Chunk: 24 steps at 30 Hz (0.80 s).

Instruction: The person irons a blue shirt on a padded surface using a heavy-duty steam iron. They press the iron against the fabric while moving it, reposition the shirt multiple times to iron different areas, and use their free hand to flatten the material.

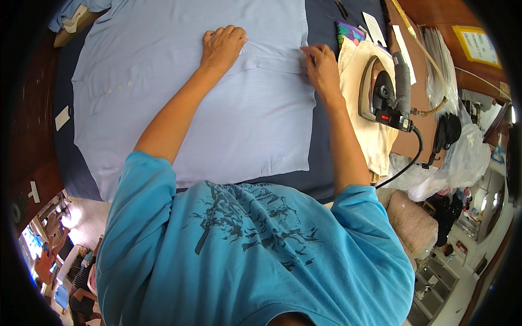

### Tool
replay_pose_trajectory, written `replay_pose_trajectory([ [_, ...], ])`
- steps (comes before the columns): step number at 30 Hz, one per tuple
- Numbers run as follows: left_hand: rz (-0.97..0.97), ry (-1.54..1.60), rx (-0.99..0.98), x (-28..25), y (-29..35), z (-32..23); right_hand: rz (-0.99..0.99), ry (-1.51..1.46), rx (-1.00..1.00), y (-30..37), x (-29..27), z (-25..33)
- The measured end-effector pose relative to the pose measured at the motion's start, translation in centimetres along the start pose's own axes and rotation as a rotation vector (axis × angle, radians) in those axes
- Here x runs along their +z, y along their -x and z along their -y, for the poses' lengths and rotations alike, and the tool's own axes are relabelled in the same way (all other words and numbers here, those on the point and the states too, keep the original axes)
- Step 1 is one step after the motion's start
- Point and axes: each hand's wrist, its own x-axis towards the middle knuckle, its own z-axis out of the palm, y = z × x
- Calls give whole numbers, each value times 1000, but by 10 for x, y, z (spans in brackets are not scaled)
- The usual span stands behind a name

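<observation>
A light blue shirt (217, 127) lies spread over a dark blue table cover (324, 144), with a row of small pale marks at its left side. On its upper middle rests my left hand (223, 48), fingers curled down and closed on the cloth, which creases beside them. My right hand (322, 66) pinches the shirt's right edge between thumb and fingers; its fingertips are slightly blurred. Just right of that hand, a steam iron (380, 92) with a grey wrapped handle lies on a cream cloth (353, 70).
A black cord (417, 149) and a tan hose (435, 65) run from the iron. Clear plastic bags (462, 157) hang at the right. A colourful cloth (348, 31) and white paper strips (375, 28) lie beyond the iron. A white tag (62, 118) lies at the left.
</observation>
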Motion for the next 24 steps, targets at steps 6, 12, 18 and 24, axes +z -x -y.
replay_pose_trajectory([
  [6,-22,-25,13,0,-2,2,84,38,-96,-2,30,32],
  [12,-48,97,27,-6,6,22,289,411,-211,8,40,23],
  [18,-438,-128,-191,-105,84,146,276,447,-182,14,45,11],
  [24,46,-524,-760,-158,167,274,316,436,-180,11,45,13],
])
